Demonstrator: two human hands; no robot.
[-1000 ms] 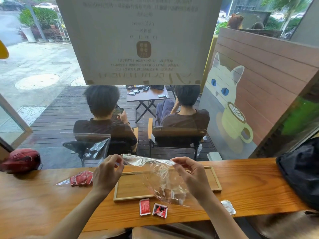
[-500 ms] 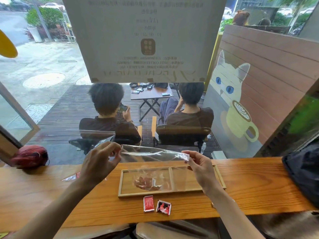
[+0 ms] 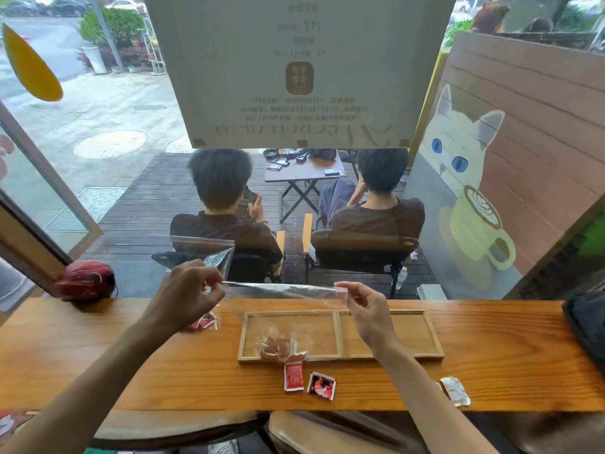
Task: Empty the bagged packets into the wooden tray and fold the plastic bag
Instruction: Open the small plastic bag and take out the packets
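A clear plastic bag [image 3: 284, 290] is stretched flat between my hands above the wooden tray [image 3: 432, 335]. My left hand [image 3: 183, 296] pinches its left top corner and my right hand [image 3: 366, 309] pinches the right one. The bag hangs down over the tray's left compartment. A few red packets [image 3: 276, 347] show through the plastic at its bottom, by the tray's front rim. A red packet [image 3: 293, 376] and a dark red packet [image 3: 321, 385] lie on the counter just in front of the tray.
The wooden counter [image 3: 507, 371] runs along a window. A second small bag of red packets [image 3: 204, 322] lies left of the tray, behind my left hand. A silver packet [image 3: 455, 391] lies near the front right edge. A red bundle [image 3: 85, 280] sits far left, a black bag [image 3: 586, 326] far right.
My hands have drawn apart and lifted, pulling the crumpled bag into a taut flat sheet. The packets inside now show low over the tray's left compartment.
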